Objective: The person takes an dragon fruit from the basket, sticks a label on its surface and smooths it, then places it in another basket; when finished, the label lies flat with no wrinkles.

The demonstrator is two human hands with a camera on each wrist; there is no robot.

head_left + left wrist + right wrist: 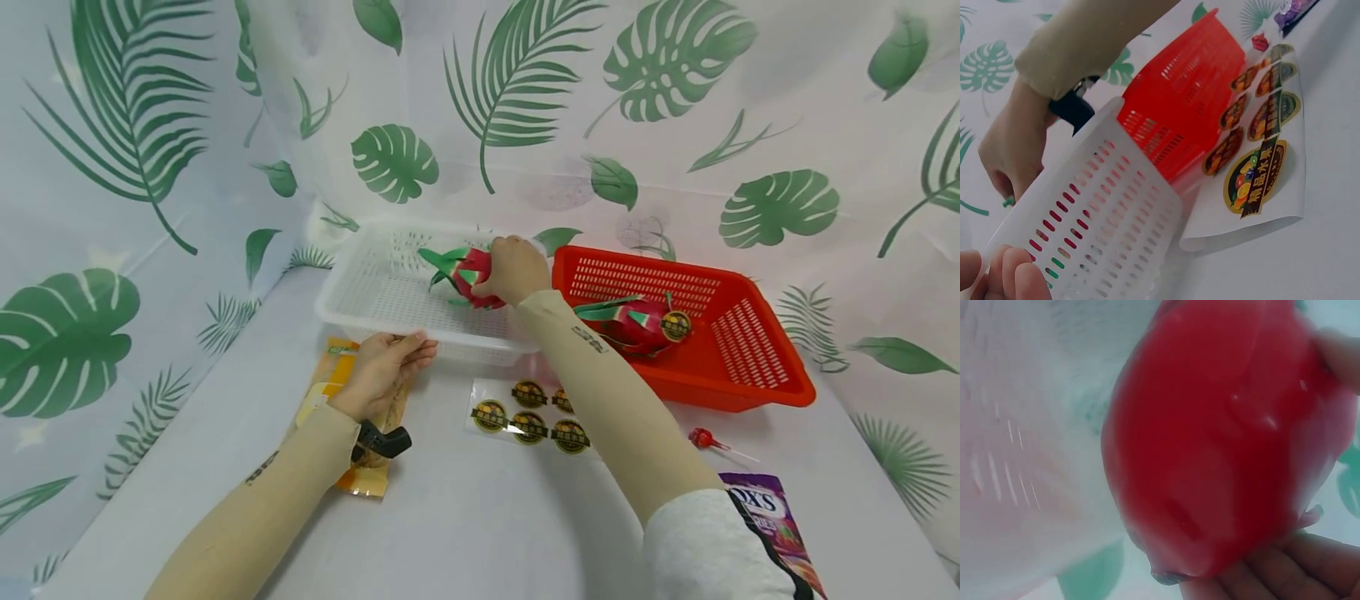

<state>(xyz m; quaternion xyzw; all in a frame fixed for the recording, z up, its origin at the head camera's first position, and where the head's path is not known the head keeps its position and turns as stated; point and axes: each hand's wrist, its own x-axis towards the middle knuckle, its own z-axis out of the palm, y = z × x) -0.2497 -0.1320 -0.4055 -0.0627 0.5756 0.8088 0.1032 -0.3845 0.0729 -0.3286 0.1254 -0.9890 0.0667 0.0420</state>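
My right hand [517, 271] grips a red dragon fruit [470, 275] with green leaf tips, at the right part of the white plastic basket [405, 312]. Up close in the right wrist view, the dragon fruit [1210, 437] has thumb and fingers on opposite sides. My left hand [386, 367] pinches the near rim of the white basket; in the left wrist view its fingertips [1019, 275] show at that rim. In the red basket [750, 367] beside it lies another dragon fruit [633, 323] bearing a round black-and-gold sticker [676, 326].
A sheet of round fruit stickers [528, 421] lies before the baskets. Under my left forearm is a yellow-orange packet [367, 482]. To the right are a red lollipop [703, 437] and a purple snack bag [776, 517]. A leaf-print cloth [525, 200] hangs behind the baskets.
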